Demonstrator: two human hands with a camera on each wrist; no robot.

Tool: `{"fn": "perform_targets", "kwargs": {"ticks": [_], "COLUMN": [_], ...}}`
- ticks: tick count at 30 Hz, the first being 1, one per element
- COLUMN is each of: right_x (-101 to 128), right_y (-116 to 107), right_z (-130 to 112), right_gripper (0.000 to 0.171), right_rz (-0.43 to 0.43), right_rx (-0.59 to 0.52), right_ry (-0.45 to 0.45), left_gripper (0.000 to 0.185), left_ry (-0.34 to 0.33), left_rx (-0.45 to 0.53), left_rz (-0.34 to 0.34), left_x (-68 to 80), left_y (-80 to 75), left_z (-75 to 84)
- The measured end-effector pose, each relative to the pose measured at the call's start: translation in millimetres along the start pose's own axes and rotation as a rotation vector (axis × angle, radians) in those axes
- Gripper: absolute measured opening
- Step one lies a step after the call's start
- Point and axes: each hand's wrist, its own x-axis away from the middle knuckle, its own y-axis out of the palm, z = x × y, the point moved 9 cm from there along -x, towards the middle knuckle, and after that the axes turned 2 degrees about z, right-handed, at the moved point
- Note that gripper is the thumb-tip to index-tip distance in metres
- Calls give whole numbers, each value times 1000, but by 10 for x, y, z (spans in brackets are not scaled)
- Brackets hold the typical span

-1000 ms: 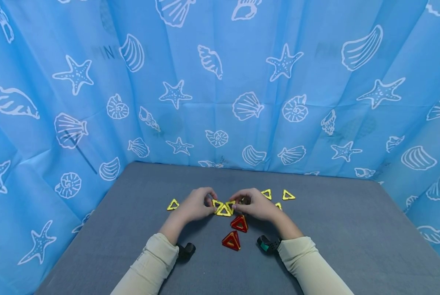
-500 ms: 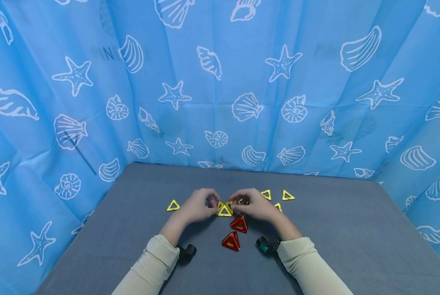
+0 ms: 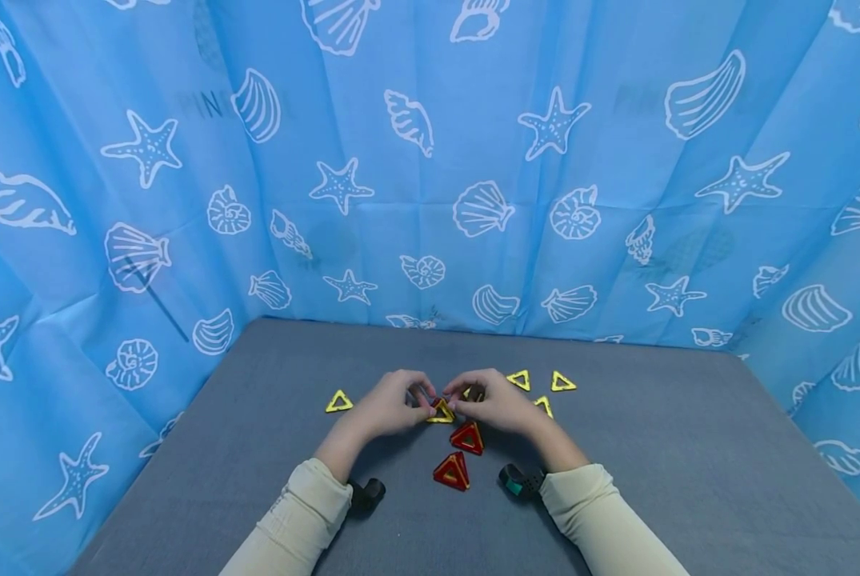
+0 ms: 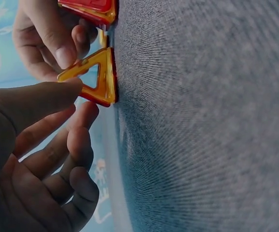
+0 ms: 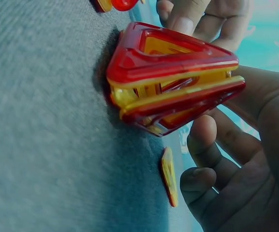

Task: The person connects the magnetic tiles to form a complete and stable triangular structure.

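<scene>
Since a second ago, my hands are drawing closer and the flat fan of yellow pieces between them is folding up into a tighter cluster. Both hands are working one thing: the cluster of yellow translucent plastic magnetic triangle tiles [image 3: 442,412], sitting on the grey felt table top [image 3: 653,448] right between my fingertips. My left hand [image 3: 385,406] is pinching one upright tile, thumb on its near edge and forefinger behind, as the left wrist view shows at the tile [image 4: 97,77]. My right hand [image 3: 498,400] is pinching the opposite side with thumb and curled fingers.

Just nearer to me than my fingers, two finished red and yellow tile pyramids [image 3: 461,454] are standing; one is filling the right wrist view [image 5: 171,77]. Loose yellow tiles: one lying beyond my left knuckles [image 3: 338,401], three more beyond my right hand [image 3: 542,386].

Step in hand, as I judge it: tilting the side tiles up so their edges meet at an apex. Next move is calling for both pinches leaning inward evenly, letting the magnets catch without sliding the base.
</scene>
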Motion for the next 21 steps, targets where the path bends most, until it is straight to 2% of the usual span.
{"fn": "perform_targets", "kwargs": {"ticks": [7, 13, 21], "right_x": [21, 51, 84], "right_y": [-144, -268, -314], "right_z": [51, 179, 289], "right_gripper": [22, 25, 30], "right_rz": [47, 77, 83], "right_rx": [0, 40, 138], "right_ry": [-18, -2, 94], "left_gripper": [35, 33, 28], "left_ry": [2, -2, -47], "left_rx": [-53, -54, -37], "left_rz": [-42, -68, -35], "left_x": [5, 12, 25], "left_y": [41, 53, 26], "left_z": [16, 26, -1]}}
